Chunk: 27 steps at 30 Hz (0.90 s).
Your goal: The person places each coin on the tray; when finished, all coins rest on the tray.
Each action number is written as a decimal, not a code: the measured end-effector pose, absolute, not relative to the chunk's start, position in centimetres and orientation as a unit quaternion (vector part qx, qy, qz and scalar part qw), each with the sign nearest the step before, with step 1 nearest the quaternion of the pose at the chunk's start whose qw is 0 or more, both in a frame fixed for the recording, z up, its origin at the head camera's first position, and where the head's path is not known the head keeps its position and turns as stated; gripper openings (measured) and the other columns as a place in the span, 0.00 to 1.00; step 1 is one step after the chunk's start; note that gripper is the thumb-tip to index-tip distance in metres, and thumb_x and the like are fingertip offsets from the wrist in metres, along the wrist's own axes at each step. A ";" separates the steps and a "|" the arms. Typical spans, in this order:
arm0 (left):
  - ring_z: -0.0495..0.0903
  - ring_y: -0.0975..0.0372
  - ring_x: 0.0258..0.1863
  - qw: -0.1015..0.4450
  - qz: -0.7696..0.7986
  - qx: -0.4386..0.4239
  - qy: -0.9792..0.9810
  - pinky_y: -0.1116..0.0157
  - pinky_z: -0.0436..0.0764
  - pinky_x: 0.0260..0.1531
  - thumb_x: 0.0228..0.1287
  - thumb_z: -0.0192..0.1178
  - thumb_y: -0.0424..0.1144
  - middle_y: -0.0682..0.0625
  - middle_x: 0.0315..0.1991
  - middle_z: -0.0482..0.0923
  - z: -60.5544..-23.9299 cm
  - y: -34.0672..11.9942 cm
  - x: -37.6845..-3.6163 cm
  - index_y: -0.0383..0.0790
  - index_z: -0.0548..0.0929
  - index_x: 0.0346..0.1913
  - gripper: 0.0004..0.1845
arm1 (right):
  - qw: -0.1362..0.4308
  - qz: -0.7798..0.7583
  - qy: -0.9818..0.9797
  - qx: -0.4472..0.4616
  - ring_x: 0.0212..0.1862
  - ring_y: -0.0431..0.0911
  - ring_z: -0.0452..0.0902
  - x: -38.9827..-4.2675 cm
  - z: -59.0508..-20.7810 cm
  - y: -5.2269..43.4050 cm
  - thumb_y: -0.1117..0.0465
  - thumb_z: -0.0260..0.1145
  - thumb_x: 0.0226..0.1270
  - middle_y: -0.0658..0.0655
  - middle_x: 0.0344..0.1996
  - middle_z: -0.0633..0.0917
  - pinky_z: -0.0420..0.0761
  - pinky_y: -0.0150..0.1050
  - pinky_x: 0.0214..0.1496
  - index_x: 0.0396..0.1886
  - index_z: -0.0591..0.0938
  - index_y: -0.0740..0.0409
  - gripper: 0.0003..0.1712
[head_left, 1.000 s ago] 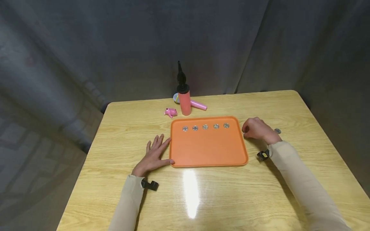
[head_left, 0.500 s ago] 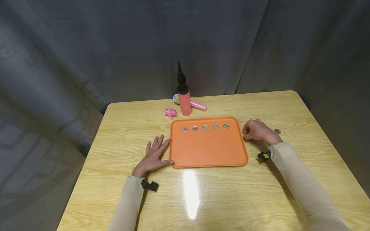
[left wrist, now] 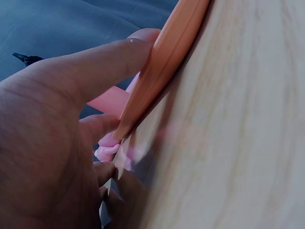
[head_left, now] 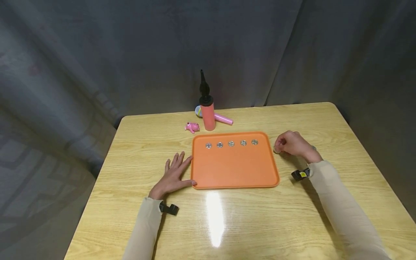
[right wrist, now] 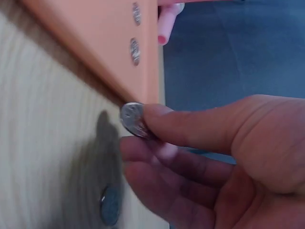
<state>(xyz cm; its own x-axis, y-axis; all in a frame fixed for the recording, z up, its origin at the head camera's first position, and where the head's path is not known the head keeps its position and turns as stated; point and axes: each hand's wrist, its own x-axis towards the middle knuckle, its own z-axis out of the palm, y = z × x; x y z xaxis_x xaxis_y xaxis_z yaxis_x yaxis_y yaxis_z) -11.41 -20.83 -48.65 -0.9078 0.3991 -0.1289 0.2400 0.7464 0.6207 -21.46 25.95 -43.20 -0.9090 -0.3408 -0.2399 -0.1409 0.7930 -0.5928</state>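
My right hand (head_left: 294, 144) pinches a silver coin (right wrist: 132, 119) between thumb and fingers, just beyond the right edge of an orange tray (head_left: 235, 166). In the right wrist view the coin is tilted above the wooden table, casting a shadow. Another coin (right wrist: 110, 205) lies on the table beneath that hand, mostly hidden behind the wrist in the head view. Along the tray's far side runs a row of several coins (head_left: 231, 143). My left hand (head_left: 170, 178) rests at the tray's left side with fingers spread, its thumb and index fingertip touching the rim.
Behind the tray stands a red hand pump (head_left: 208, 115) with a black nozzle. A pink-handled toy (head_left: 223, 119) lies behind it, and a small pink figurine (head_left: 192, 127) sits to its left. The wooden table (head_left: 260, 220) ends at dark curtains (head_left: 156, 57).
The right hand has shifted slightly to the right, and the coin in its fingers shows more face-on. Its wrist now covers most of the loose coin. The left hand and the tray stay put.
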 end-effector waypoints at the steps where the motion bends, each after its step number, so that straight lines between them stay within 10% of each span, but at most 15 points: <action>1: 0.30 0.43 0.82 0.127 0.312 0.172 0.926 0.35 0.28 0.75 0.58 0.69 0.58 0.40 0.83 0.35 -48.6 -20.8 -11.4 0.52 0.51 0.81 0.53 | 0.162 -0.297 0.933 -0.124 0.23 0.43 0.77 -21.5 -43.0 25.8 0.71 0.66 0.65 0.56 0.24 0.86 0.76 0.33 0.24 0.32 0.86 0.63 0.04; 27: 0.28 0.44 0.82 0.136 0.304 0.174 0.927 0.36 0.27 0.75 0.60 0.66 0.61 0.41 0.83 0.33 -48.6 -20.8 -11.4 0.53 0.49 0.81 0.53 | 0.270 -0.484 0.823 -0.126 0.28 0.45 0.86 -22.6 -44.0 14.3 0.74 0.64 0.66 0.63 0.31 0.87 0.89 0.39 0.35 0.42 0.83 0.74 0.07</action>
